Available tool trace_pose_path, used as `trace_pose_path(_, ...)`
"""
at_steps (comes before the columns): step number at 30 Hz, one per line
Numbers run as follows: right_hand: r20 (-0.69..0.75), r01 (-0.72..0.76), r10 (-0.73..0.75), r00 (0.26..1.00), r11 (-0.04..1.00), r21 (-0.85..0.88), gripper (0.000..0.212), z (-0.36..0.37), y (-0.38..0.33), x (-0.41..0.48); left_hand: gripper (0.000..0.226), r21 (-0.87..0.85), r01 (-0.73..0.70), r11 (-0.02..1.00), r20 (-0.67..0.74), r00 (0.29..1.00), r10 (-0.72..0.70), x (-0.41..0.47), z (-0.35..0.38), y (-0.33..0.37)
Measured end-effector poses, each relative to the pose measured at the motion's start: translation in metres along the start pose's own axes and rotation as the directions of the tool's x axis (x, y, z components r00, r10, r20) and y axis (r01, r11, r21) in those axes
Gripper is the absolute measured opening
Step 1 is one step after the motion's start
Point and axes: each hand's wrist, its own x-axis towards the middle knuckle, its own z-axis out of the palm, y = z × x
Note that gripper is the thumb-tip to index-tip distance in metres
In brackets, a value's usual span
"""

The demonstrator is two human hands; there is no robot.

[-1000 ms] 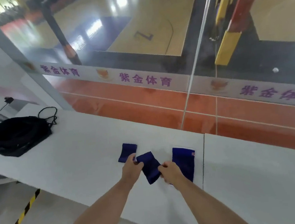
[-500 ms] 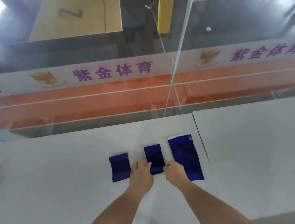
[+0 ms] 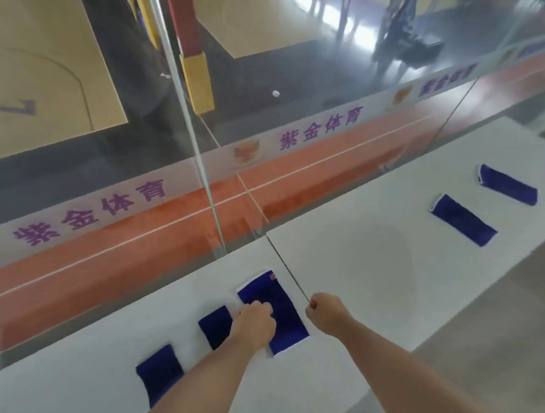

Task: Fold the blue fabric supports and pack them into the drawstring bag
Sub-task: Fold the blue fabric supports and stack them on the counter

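Three blue fabric supports lie in a row on the white table: a small folded one at the left, a second small folded one in the middle, and a larger flat one with white edging. My left hand lies over the larger support's left edge, its fingers curled onto the fabric. Just right of that support, at the table seam, my right hand hovers with curled fingers and holds nothing. Two long flat supports lie far to the right. The drawstring bag is out of view.
A second white table joins at a seam right of my hands. A glass wall with purple lettering runs along the tables' far edge. The near table edge drops to grey floor at the lower right.
Both hands have left the middle small support. My left hand moved right onto the larger support and my right hand moved past it. The view swung right, so the far supports appear.
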Motion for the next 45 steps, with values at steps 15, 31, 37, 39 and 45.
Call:
trace_pose_path(15,-0.141,-0.108,0.140,0.980,0.971,0.211,0.035,-0.188,0.289,-0.016,0.032,0.002,-0.169,0.986,0.067,0.983,0.169,0.048,-0.023,0.370)
trace_pose_path(31,-0.239,-0.158,0.315,0.919,0.847,0.508,0.025,-0.312,0.473,0.069,0.032,0.019,-0.208,0.978,-0.004,0.978,0.208,0.185,-0.006,0.570)
trace_pose_path(37,-0.193,-0.226,0.354,0.915,0.847,0.481,0.015,-0.340,0.503,0.157,0.019,-0.106,-0.155,0.982,-0.096,0.985,0.145,0.300,0.003,0.583)
trace_pose_path(39,-0.164,-0.272,0.387,0.907,0.838,0.474,0.017,-0.350,0.510,0.184,0.017,-0.181,-0.103,0.978,-0.095,0.992,0.087,0.337,0.006,0.584)
trace_pose_path(45,-0.172,-0.262,0.387,0.906,0.831,0.491,0.034,-0.358,0.522,0.256,0.039,-0.252,0.031,0.967,-0.053,0.998,-0.046,0.412,0.020,0.589)
